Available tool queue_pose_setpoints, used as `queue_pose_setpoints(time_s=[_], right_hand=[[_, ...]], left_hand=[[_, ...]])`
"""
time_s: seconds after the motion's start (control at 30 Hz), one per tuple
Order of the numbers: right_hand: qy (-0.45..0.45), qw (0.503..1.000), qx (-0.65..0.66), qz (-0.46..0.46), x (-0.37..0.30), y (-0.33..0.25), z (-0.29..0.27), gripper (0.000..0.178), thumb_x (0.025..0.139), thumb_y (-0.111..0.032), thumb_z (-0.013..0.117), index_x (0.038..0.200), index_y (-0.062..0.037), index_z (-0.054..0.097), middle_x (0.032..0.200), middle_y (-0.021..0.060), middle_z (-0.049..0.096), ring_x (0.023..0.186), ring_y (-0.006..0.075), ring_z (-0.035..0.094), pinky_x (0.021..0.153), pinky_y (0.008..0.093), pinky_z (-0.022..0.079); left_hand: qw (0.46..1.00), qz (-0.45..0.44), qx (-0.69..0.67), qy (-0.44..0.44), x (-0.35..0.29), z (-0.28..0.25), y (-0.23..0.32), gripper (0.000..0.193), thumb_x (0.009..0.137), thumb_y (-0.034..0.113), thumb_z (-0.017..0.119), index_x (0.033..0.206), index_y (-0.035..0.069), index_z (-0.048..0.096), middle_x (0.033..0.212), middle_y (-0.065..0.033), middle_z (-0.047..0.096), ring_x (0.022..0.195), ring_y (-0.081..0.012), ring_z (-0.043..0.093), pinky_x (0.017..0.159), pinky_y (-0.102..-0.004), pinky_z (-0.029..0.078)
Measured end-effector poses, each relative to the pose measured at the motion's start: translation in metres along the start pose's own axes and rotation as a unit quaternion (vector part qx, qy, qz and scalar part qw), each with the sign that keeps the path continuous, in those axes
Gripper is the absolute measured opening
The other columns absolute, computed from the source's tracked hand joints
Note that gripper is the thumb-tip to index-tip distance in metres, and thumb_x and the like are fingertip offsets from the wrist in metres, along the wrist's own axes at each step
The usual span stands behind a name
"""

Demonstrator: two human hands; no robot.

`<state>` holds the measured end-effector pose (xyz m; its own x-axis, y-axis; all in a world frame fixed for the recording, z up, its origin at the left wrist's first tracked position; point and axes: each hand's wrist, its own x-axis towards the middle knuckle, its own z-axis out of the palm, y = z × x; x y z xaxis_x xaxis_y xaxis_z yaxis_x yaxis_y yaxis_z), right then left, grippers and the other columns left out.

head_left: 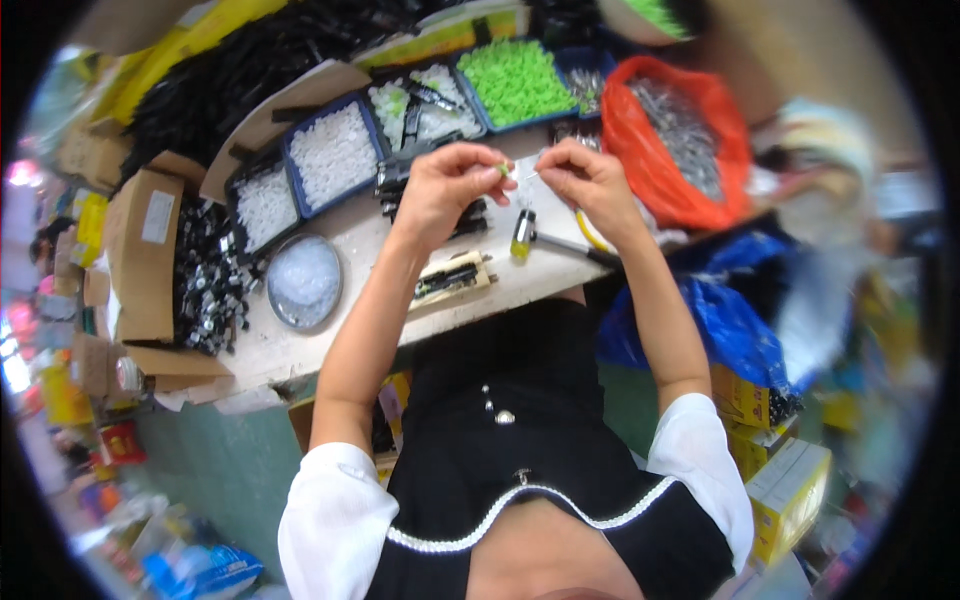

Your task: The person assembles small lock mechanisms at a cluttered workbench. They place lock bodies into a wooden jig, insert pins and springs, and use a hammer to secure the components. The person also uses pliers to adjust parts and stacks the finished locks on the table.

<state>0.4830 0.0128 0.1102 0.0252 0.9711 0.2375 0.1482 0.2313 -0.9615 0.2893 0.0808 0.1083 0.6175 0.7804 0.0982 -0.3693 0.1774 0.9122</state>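
Note:
Both hands are raised over the far part of the work table (375,300), fingertips almost meeting. My left hand (445,195) pinches a small green plastic piece (503,170) between thumb and fingers. My right hand (592,192) is closed in a pinch too; whatever lies between its fingertips is too small to make out. Below the hands rests a small mallet (521,238) with a yellow-green face and a dark handle pointing right. Left of it sits a light wooden block (462,278) with black parts on it.
Trays of white pieces (333,155) and green pieces (515,80) line the back. At right stands a red bag (735,150) of metal parts, beside blue plastic (735,320). A round dish (305,283), a heap of black parts (205,280) and a cardboard box (145,250) stand left.

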Motion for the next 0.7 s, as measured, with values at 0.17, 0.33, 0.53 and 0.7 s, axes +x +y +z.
queue_pose_setpoints(time_s=[0.17, 0.33, 0.53, 0.7], right_hand=[[-0.083, 0.991, -0.064, -0.088, -0.012, -0.012, 0.034, 0.005, 0.08, -0.002, 0.062, 0.084, -0.0008, 0.061, 0.08, 0.0013, 0.054, 0.072, 0.0084, 0.05, 0.059, 0.0205, 0.039], [-0.134, 0.984, -0.068, -0.096, -0.018, -0.021, 0.053, 0.006, 0.078, -0.001, 0.062, 0.083, 0.0011, 0.06, 0.078, 0.006, 0.056, 0.073, 0.014, 0.055, 0.064, 0.0255, 0.042], [-0.116, 0.988, -0.077, -0.071, -0.019, -0.025, 0.062, 0.005, 0.079, -0.002, 0.062, 0.083, -0.0003, 0.06, 0.08, 0.0024, 0.054, 0.074, 0.0094, 0.051, 0.063, 0.0218, 0.04], [-0.151, 0.984, -0.061, -0.068, -0.02, -0.026, 0.075, 0.004, 0.08, -0.003, 0.061, 0.083, 0.0, 0.061, 0.079, 0.0039, 0.055, 0.074, 0.012, 0.053, 0.065, 0.0239, 0.042]], left_hand=[[0.985, 0.001, -0.17, -0.006, -0.058, -0.012, -0.033, 0.014, 0.083, 0.0, 0.06, 0.096, -0.002, 0.06, 0.088, -0.0152, 0.064, 0.077, -0.0228, 0.065, 0.062, -0.0339, 0.055], [0.983, 0.027, -0.184, 0.007, -0.08, -0.017, -0.039, 0.015, 0.083, 0.002, 0.061, 0.098, 0.0, 0.059, 0.088, -0.0132, 0.064, 0.076, -0.0205, 0.064, 0.062, -0.0322, 0.054], [0.978, 0.049, -0.202, 0.012, -0.093, -0.021, -0.038, 0.017, 0.082, 0.001, 0.061, 0.099, 0.001, 0.059, 0.088, -0.0128, 0.064, 0.076, -0.0204, 0.064, 0.064, -0.0324, 0.054], [0.976, 0.061, -0.208, 0.013, -0.099, -0.021, -0.04, 0.017, 0.082, 0.001, 0.061, 0.099, 0.001, 0.06, 0.09, -0.0125, 0.063, 0.077, -0.0201, 0.064, 0.066, -0.0331, 0.053]])
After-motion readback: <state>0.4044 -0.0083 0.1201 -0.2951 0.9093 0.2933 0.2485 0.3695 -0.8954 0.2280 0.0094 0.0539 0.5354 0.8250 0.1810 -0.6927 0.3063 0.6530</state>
